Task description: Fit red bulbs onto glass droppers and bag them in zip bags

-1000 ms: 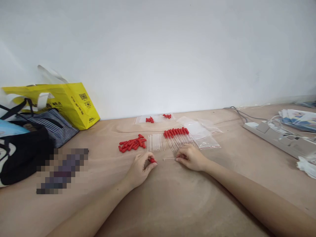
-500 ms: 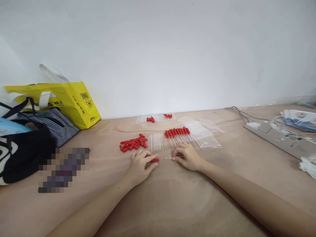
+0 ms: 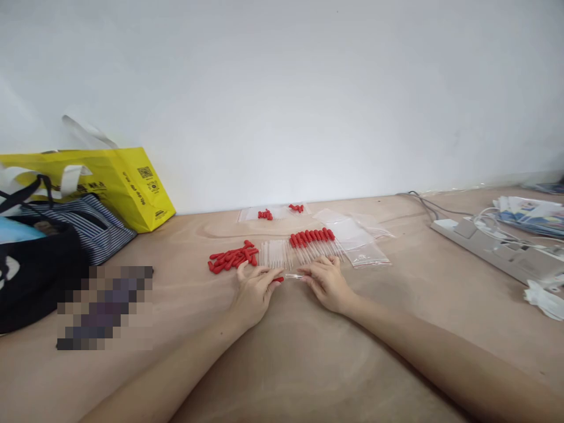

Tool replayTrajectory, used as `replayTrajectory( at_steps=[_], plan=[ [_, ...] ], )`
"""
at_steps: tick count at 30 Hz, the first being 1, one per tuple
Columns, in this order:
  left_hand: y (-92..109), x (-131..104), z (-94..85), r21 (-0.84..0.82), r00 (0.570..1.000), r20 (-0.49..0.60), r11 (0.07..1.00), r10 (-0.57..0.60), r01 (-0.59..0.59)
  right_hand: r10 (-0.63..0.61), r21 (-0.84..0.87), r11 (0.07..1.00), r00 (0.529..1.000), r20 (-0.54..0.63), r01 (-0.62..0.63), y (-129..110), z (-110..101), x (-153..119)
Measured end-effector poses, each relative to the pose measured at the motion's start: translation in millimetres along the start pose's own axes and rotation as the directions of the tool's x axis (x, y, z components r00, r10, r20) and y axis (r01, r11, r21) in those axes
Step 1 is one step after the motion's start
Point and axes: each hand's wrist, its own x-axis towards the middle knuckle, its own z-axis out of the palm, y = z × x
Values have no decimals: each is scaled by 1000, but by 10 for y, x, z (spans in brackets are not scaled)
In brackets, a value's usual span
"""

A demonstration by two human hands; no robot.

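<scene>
The left hand (image 3: 254, 289) pinches a red cap (image 3: 277, 279), pointed right at the clear tube (image 3: 294, 275) lying crosswise, gripped by the right hand (image 3: 326, 282).

Red caps (image 3: 232, 258), yellow bag (image 3: 126, 182)

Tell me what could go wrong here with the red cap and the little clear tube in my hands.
The small red rubber cap in the left hand and the thin clear tube in the right hand meet at narrow ends, so they may misalign and the tube could bend or crack. A slip could also scatter the loose pile of red caps and bare clear tubes nearby.
</scene>
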Motion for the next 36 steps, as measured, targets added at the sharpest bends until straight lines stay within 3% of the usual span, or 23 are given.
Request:
replayTrajectory(
  at_steps=[5,19,27,31,36],
  plan=[
    [-4,-10,-14,0,999,-20,999,32,-32,-24,-5,1000,1000,-10,24,-73,18,2],
    [33,-9,-23,-43,999,-46,999,-16,14,-52,-18,998,999,-3,52,-146,7,-5],
    [57,-14,-53,-35,994,-96,998,45,-48,-128,-46,991,991,28,129,-143,18,2],
    [71,-24,-55,-20,996,-62,997,69,-70,-205,-68,976,978,35,207,-115,-7,12],
    [81,-32,-45,-26,996,-2,996,89,-89,-360,-165,915,929,84,369,-65,-41,36]
  ],
)
